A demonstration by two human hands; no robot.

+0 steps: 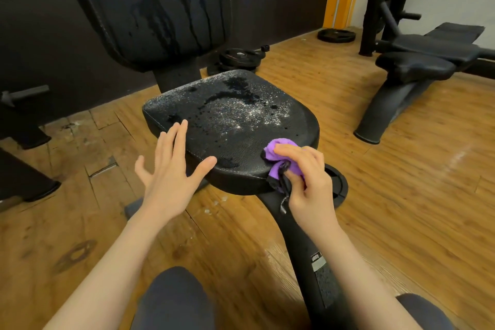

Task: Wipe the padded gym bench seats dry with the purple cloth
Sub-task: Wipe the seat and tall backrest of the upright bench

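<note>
Worn wooden plank flooring [401, 195] runs under your black gym equipment, with a dark wall behind. Right in front of you sits the black padded bench seat [235, 126], its textured top beaded with water drops and darker wet patches; the upright black backrest pad [160, 8] behind it shows wet streaks running down.

Your right hand [305, 177] has its fingers curled round the crumpled purple cloth [281, 158], bunched under the fingertips and pressed on the seat's near right corner, with a dark frayed edge hanging below the rim.

Your left hand [168, 169] is spread flat with fingers straight, holding nothing, at the seat's near left edge, thumb reaching over the rim; you cannot tell whether the palm touches the pad.

A second black padded bench [417, 61] stands well apart on the right, and black weight plates [241, 57] lie on the floor behind the seat.
</note>
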